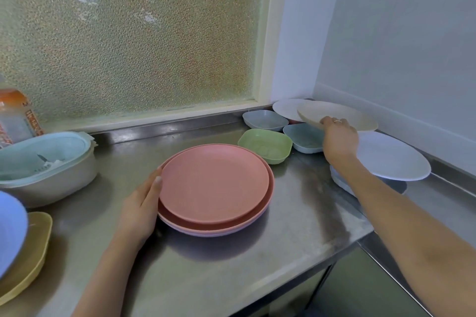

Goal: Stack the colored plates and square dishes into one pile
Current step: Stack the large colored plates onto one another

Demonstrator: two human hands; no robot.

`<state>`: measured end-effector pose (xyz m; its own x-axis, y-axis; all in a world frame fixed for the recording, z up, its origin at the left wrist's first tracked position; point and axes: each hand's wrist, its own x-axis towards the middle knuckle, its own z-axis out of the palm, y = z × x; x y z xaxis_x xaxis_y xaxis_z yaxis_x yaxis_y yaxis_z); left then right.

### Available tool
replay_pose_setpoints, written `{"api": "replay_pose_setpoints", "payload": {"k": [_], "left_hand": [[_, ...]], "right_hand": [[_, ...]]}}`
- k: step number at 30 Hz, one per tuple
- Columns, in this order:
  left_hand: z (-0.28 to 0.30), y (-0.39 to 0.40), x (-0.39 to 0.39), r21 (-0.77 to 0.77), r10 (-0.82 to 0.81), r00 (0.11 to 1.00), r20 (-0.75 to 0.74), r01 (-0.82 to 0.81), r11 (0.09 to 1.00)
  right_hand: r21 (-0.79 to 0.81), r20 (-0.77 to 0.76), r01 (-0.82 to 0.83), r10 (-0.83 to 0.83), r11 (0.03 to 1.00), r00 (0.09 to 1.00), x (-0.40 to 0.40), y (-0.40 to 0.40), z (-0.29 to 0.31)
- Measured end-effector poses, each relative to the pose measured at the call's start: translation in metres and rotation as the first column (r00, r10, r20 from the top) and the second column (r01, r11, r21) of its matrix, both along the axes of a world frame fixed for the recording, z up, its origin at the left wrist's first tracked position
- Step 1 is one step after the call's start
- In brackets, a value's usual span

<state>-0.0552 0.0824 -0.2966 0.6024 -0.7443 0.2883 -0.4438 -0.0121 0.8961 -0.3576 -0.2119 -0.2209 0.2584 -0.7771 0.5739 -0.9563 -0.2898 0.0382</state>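
**Beige plate lifted at the back corner, pink pile steadied in the middle**

The steel worktop (296, 213) fills the view. Mid-worktop sits the pile of pink plates (213, 183), the left hand (140, 207) flat against its left rim, fingers loosely open. At the far right corner the right hand (338, 140) has its fingers closed on the beige plate (342, 113), tilted above a white plate (287, 108). Another white plate (394, 157) lies along the right edge. Just beside the pile sits a green square dish (265, 145), with two blue-grey square dishes (265, 119) behind.

A steel desk (296, 213) was set in a corner, backed by a frosted window (134, 33) in a cream frame (268, 33), flanked by pale walls (399, 33).
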Motion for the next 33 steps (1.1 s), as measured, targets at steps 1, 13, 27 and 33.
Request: {"api": "replay_pose_setpoints", "payload": {"k": [1,13,27,33], "left_hand": [[0.0,0.0,0.0,0.002,0.001,1.0,-0.005,-0.001,1.0],[0.001,0.0,0.0,0.025,0.056,0.998,-0.024,-0.056,0.998],[0.009,0.0,-0.004,0.006,0.076,0.99,-0.115,-0.076,0.997],[0.011,0.001,-0.005,-0.028,0.013,0.999,-0.043,-0.014,1.0]], "right_hand": [[-0.033,0.025,-0.043,0.044,0.999,0.999,0.001,0.005,-0.001],[-0.383,0.266,-0.591,0.697,0.71,0.665,0.059,0.172,-0.028],[-0.179,0.148,-0.796,0.816,0.578,0.559,0.058,0.224,-0.053],[-0.054,0.184,-0.828,0.82,0.558,0.541,0.057,0.226,-0.046]]}}
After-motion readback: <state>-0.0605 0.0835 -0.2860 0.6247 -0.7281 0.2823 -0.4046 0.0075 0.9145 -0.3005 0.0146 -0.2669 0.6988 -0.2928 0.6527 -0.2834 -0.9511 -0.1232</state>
